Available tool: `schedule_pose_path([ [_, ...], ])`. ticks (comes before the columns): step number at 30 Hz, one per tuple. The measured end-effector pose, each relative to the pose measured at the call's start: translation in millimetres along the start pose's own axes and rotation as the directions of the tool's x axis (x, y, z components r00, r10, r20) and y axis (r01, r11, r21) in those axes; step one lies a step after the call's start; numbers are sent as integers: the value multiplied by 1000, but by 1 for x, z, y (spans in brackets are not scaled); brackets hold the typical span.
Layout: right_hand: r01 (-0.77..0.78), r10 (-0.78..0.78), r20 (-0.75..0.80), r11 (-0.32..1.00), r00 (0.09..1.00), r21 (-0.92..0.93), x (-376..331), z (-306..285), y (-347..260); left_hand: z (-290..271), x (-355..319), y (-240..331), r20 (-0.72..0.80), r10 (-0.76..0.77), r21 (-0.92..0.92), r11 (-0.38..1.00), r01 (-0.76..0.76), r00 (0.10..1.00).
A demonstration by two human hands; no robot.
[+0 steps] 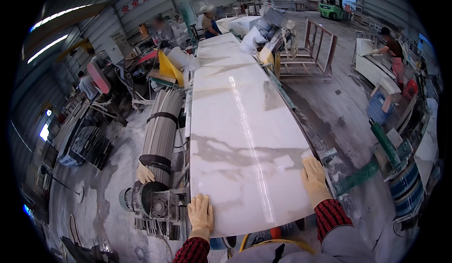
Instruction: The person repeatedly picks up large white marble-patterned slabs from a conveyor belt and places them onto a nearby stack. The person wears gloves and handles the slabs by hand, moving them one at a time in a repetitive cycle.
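A long polished stone slab point(245, 169), white with grey-brown veins, stretches away in front of me. My left hand point(201, 213), in a cream work glove, rests on its near left edge with the fingers stretched out along the surface. On the right edge, a little farther off, lies my right hand point(314, 180), gloved alike, its fingers flat and extended. Neither hand is wrapped round anything; what the thumbs do is partly hidden. A bright strip of reflected light runs down the slab's middle.
Left of the slab stand a dusty motor point(153, 202), a loose cream glove point(145, 173) and a strapped ribbed roll point(162, 117). A machine head point(268, 25) overhangs the far end. A metal frame rack point(310, 51), a green forklift point(332, 6) and several people are farther off.
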State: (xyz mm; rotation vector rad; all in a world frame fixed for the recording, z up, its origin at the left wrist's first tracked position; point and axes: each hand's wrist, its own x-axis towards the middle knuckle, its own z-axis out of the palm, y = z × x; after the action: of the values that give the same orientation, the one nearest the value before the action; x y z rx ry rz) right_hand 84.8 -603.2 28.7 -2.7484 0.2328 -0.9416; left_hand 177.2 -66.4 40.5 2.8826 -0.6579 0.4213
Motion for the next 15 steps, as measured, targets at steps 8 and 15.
schedule_pose_path([
  [8, -4, 3, -96, 1000, 995, -11, -75, -42, -17, 19, -6, -9, 16, -33, -40, 999, 33, 999],
  [15, -72, 72, -52, 997, 996, 8, -149, -99, -44, 24, -9, -13, -8, -5, -42, 999, 5, 1000],
])
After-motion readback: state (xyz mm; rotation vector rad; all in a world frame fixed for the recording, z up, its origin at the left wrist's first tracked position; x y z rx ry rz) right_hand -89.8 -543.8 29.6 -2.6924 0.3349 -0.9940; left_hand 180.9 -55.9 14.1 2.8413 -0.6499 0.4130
